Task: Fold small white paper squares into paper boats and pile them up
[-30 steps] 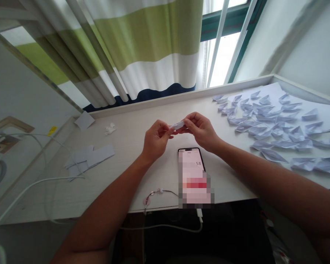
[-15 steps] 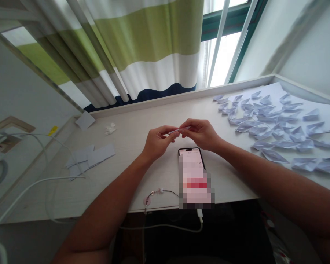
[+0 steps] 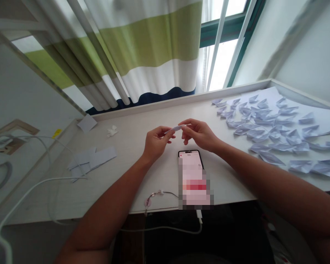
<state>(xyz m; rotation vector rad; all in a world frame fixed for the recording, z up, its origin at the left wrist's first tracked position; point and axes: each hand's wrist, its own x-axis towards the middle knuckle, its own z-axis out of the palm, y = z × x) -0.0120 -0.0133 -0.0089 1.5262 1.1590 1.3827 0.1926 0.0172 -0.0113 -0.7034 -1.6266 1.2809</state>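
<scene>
A small folded piece of white paper (image 3: 177,128) is held above the middle of the desk, between my two hands. My left hand (image 3: 157,141) pinches its left end between thumb and fingers. At the right end, my right hand (image 3: 199,134) grips the paper with thumb and index finger, its other fingers curled below. Just in front of the hands lies a phone (image 3: 192,172) with a lit, partly blurred screen. To the right, several folded paper boats (image 3: 264,121) are spread in a cluster.
Flat white paper slips (image 3: 101,159) lie on the left of the desk (image 3: 143,176), near a crumpled tissue (image 3: 112,131) and a square paper (image 3: 87,123). A white cable (image 3: 38,187) crosses the left side. A beaded strap (image 3: 154,194) runs from the phone. Curtains (image 3: 154,44) hang behind.
The folded paper has turned a little and shows more of its face between my hands. My right fingers have shifted along its right end. The view has moved slightly.
</scene>
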